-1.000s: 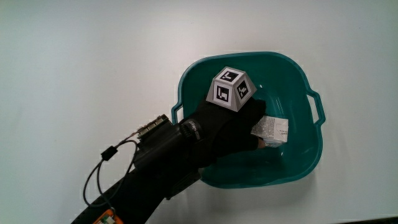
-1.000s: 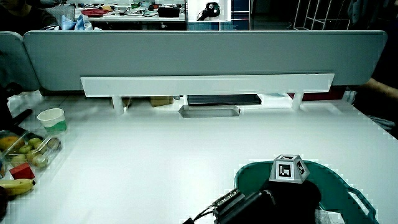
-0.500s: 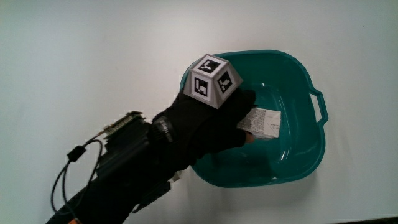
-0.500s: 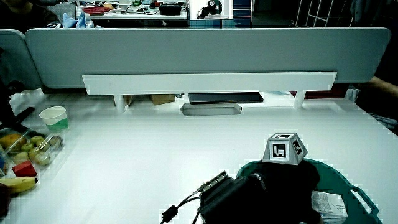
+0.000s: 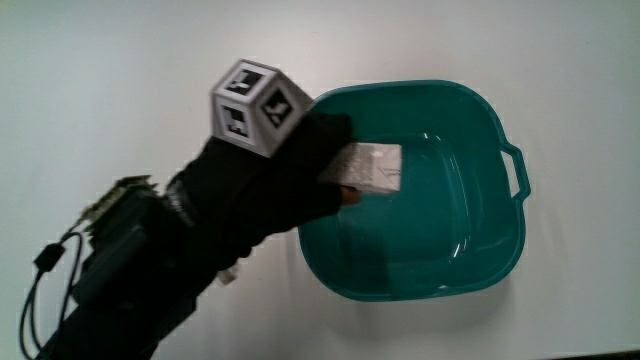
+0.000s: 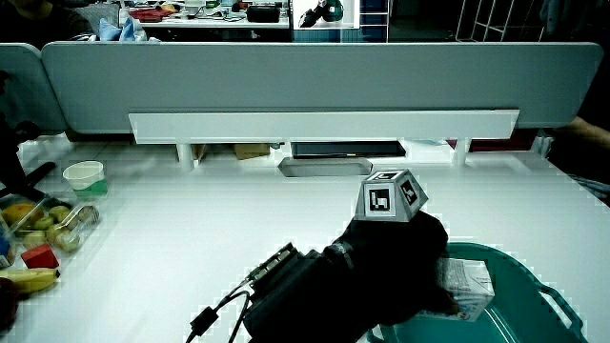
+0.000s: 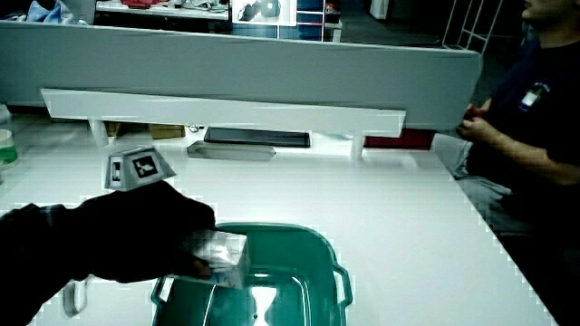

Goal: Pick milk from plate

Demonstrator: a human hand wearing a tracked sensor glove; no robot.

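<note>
**Milk carton held over the rim of the teal basin**

On the white worktop (image 5: 120,80) I see the largest thing first — a teal basin (image 5: 470,250) with a small handle on its rim, standing near the person's edge; it shows in both side views as well (image 6: 519,286) (image 7: 299,272). The task calls it a plate, but what I have in view is a deep, rounded tub.

The forearm (image 5: 130,290) in black reaches in from the person's side, a bundle of wires and a small board strapped along it. The hand (image 5: 275,185) sits over the basin's rim, partly above the worktop beside it, and the patterned cube (image 5: 255,105) rides on its back, tilted.

The fingers (image 5: 325,135) are closed around the milk (image 5: 370,168) — a small pale carton with printed sides, lying roughly level in the grip. In a side view the carton (image 6: 465,284) appears clear of the basin's floor, held at about rim height; the same shows from the other angle (image 7: 222,254).

Away from the basin, at the worktop's edge in a side view, I can make out a clear box of fruit (image 6: 43,229), a banana (image 6: 29,278) nearer the person, and a pale cup (image 6: 84,178).
</note>
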